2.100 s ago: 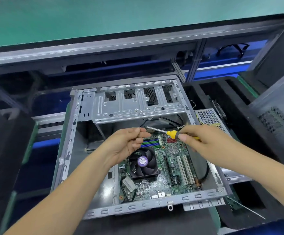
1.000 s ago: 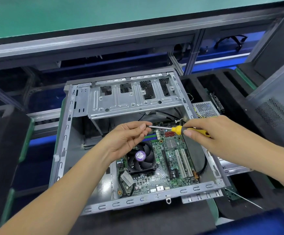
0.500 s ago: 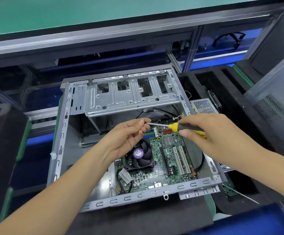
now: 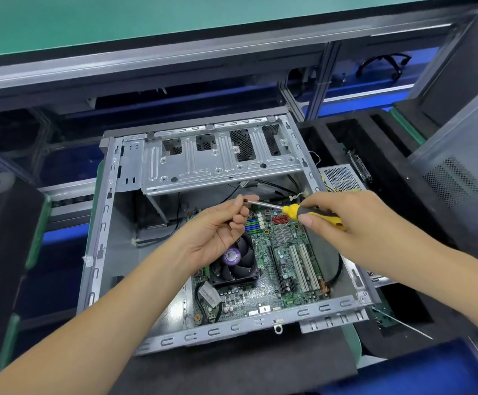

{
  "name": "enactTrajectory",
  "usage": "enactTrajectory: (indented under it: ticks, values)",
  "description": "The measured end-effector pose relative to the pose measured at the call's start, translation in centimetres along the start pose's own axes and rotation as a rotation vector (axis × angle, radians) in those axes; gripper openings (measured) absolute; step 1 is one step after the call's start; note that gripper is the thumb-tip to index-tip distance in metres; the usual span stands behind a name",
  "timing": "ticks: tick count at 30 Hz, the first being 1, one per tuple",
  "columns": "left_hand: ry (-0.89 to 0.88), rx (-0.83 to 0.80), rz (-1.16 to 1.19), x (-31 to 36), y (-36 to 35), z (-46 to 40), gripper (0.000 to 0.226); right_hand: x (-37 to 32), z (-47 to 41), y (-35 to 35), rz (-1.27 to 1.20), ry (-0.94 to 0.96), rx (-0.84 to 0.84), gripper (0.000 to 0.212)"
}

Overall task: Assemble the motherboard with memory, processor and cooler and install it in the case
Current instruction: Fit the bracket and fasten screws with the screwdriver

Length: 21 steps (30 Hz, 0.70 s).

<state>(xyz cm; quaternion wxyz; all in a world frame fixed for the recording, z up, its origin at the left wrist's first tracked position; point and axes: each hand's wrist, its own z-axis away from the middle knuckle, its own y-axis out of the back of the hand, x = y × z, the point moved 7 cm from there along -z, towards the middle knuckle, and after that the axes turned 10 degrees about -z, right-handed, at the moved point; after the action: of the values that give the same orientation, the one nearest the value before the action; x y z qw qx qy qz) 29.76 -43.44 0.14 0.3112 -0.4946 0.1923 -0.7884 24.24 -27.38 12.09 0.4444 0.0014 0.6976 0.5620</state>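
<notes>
Green motherboard point(image 4: 286, 269) flat inside open grey case point(image 4: 98, 243); black fan cooler point(image 4: 239, 266) mounted on it.

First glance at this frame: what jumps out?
The yellow-and-black screwdriver, gripped by the right hand at centre, its metal shaft tip pinched by the left hand. Beneath them, the green motherboard lies inside the open grey metal computer case, its black cooler fan with a purple hub just below the left hand.
</notes>
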Motion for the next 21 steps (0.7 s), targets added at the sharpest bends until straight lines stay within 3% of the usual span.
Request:
enactTrajectory:
  ticks: [6, 8, 11, 14, 17, 21]
  values:
    - [0.008, 0.036, -0.135, 0.4, 0.9, 0.4, 0.058, 0.1, 0.5, 1.7, -0.025, -0.012, 0.021, 0.017]
    - [0.005, 0.136, -0.33, 1.0, 1.7, 1.0, 0.058, 0.2, 0.8, 2.6, 0.007, -0.006, -0.003, 0.016]
    - [-0.058, 0.333, -0.803, 3.1, 1.5, 1.7, 0.043, -0.1, 0.9, 4.1, 0.143, 0.019, -0.072, 0.02]
    - [-0.128, 0.321, -1.017, 4.1, -1.5, 0.9, 0.041, -1.2, 0.5, 3.6, 0.333, 0.087, -0.227, 0.018]
    - [-0.149, 0.226, -1.044, 3.9, -4.7, -0.5, 0.041, -1.8, -0.2, 0.8, 0.464, 0.14, -0.424, 0.016]
    - [-0.278, 0.25, -1.13, 3.7, -6.1, -1.7, 0.043, -1.5, -0.4, -3.8, 0.59, 0.162, -0.681, 0.013]
